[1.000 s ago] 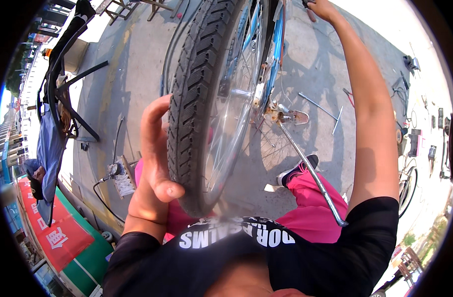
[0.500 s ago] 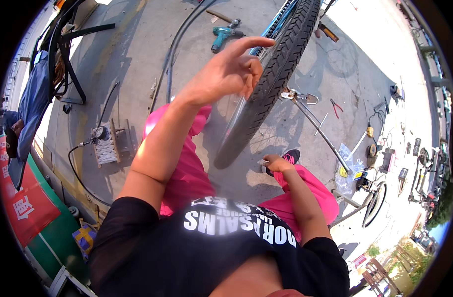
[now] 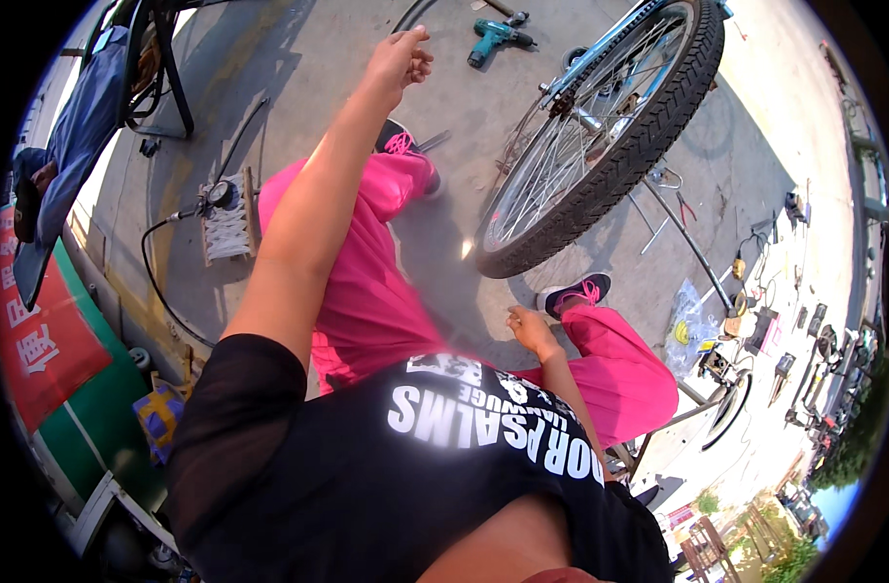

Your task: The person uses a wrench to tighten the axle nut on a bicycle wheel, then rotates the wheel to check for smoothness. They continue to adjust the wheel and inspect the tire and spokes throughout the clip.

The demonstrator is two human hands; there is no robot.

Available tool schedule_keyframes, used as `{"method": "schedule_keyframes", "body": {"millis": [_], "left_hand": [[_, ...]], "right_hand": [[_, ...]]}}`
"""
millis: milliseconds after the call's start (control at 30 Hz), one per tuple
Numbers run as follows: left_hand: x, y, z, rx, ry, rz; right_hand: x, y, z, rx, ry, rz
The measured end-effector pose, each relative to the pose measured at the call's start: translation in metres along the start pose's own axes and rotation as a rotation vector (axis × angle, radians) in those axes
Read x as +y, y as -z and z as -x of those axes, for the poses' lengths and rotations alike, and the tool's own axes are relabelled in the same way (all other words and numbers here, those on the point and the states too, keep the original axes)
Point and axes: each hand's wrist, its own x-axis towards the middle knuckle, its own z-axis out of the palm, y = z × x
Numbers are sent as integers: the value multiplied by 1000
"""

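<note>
Reaching forward at upper left, my left hand (image 3: 400, 63) is empty, its fingers loosely bent with gaps between them. It hangs over the ground between a teal power drill (image 3: 493, 39) and my shoe, apart from the bicycle. A bicycle wheel (image 3: 610, 199) with a black knobby tyre and metal spokes stands tilted in front of me, joined to a blue frame (image 3: 614, 41). My right hand (image 3: 532, 330) rests low near my right thigh and shoe. Its fingers are partly stretched, nothing shows in them, and it does not touch the wheel.
Left of my leg lies a wooden frame wound with white cord (image 3: 228, 228), with a gauge and black hose. A metal pole (image 3: 692, 243), red-handled pliers (image 3: 686, 209) and a clear plastic bag (image 3: 687, 321) are at right. Several tools lie beyond.
My left hand has left the tyre and moved forward and left. The wheel now shows more of its spoked side and sits farther right in view. My right hand stays low.
</note>
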Motion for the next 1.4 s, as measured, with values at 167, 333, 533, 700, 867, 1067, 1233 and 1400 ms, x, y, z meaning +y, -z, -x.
{"method": "schedule_keyframes", "body": {"millis": [167, 333, 533, 700, 867, 1067, 1233, 1400], "left_hand": [[-26, -46, -7, -148, 100, -114], [4, -69, -4, -356, -57, 44], [82, -6, 43, -318, -385, 66], [88, 103, 48, 3, -289, -56], [-55, 166, 26, 178, 144, -180], [-244, 225, 34, -6, 536, -738], [-237, 206, 16, 14, 514, -795], [-139, 179, -13, 426, 65, -613]], "right_hand": [[18, -1, -9, -25, -12, 105], [13, 19, -8, 133, -101, -35], [14, 11, -29, 145, -94, 38], [-13, 8, -36, 140, -68, 7], [20, -33, -35, 78, -84, 93], [29, -24, -17, -78, -73, 171], [19, -13, -25, 166, -297, -112], [1, -5, -12, 294, -222, -71]]}}
